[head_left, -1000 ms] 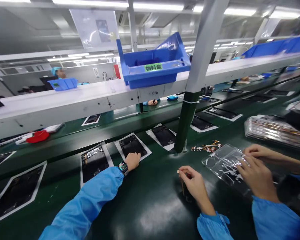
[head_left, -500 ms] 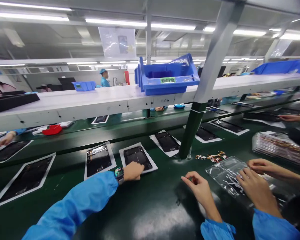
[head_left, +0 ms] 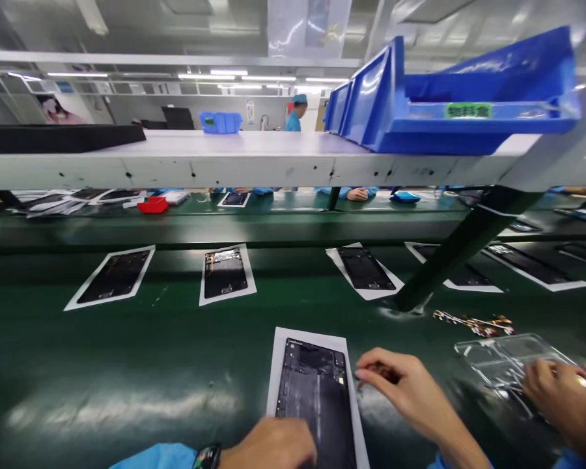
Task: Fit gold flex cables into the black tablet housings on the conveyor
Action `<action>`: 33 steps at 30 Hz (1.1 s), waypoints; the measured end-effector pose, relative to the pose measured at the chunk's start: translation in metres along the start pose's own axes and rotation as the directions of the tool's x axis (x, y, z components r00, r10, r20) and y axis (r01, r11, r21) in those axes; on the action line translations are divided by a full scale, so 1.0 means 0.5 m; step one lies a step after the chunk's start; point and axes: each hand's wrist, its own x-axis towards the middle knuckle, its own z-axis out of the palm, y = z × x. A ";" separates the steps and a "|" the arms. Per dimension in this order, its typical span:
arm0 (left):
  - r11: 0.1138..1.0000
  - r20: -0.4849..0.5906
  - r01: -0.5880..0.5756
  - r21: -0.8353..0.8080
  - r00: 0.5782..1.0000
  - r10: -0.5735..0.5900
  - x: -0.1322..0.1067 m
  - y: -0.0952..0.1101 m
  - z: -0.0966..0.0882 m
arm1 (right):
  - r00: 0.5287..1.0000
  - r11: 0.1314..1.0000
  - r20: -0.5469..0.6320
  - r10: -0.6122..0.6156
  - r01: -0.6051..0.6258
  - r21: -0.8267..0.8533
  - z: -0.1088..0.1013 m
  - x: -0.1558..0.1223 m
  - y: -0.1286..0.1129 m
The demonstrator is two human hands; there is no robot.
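Note:
My left hand (head_left: 273,443), a dark watch at its wrist, lies over the lower left of a black tablet housing (head_left: 317,384). Its fingers are bent down on the housing, and their tips are hidden. Beneath the housing is a white paper sheet (head_left: 278,358), close to me at the bottom centre. Just right of the sheet, my right hand (head_left: 405,391) hovers with thumb and forefinger pinched. Whatever may be between those fingertips is too small to make out.
A co-worker's hand (head_left: 561,397) is at a clear plastic tray (head_left: 532,345) of white strips. Small flex cables (head_left: 478,324) lie behind it. A slanted post (head_left: 449,260) rises to a shelf (head_left: 254,166) with a blue bin (head_left: 469,130). More housings (head_left: 224,273) line the bench.
My left hand has drawn the tablet housing and its sheet from the row toward me. My view has turned left. My right hand stays pinched, now beside the sheet.

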 end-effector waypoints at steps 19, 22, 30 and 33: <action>0.853 -0.321 0.154 0.499 0.947 0.017 -0.003 -0.090 -0.005 | 0.975 0.982 0.202 0.094 -0.058 -0.180 0.226 0.232 0.038; 0.840 -0.317 0.083 0.536 0.942 0.109 0.016 -0.096 -0.002 | 0.959 0.951 0.216 0.184 -0.118 -0.287 0.229 0.257 0.047; 0.844 -0.267 -0.113 0.525 0.919 0.290 0.018 -0.106 -0.014 | 0.876 0.794 0.295 0.381 -0.146 -0.590 0.206 0.331 0.028; 0.853 -0.257 -0.086 0.514 0.934 0.249 0.013 -0.109 -0.017 | 0.895 0.746 0.280 0.348 -0.083 -0.661 0.204 0.309 0.004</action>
